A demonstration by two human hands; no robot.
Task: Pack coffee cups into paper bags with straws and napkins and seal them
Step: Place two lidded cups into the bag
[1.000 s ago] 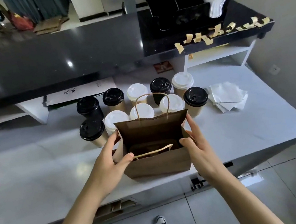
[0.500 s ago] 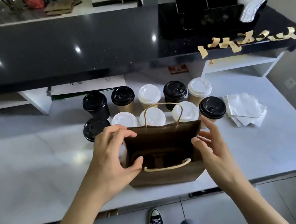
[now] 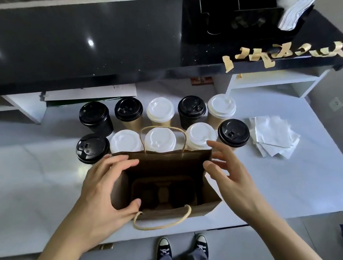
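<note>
brown paper bag (image 3: 196, 166) standing open at the near edge of the white table (image 3: 19, 198), cup tray inside. left hand (image 3: 99, 193) gripping the bag's left wall, thumb inside, fingers curled over the rim. right hand (image 3: 229, 172) hovering loosely spread beside the right rim, holding nothing. lidded cups (image 3: 161, 111) sitting just behind the bag, napkins (image 3: 272, 134) to the right.

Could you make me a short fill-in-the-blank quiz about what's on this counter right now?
1. The brown paper bag stands open between the person's two ____.
2. Cups with black plastic lids number ____.
3. White plastic lids number ____.
4. The white paper napkins lie to the ____ of the cups.

Missing words: hands; five; five; right
</note>
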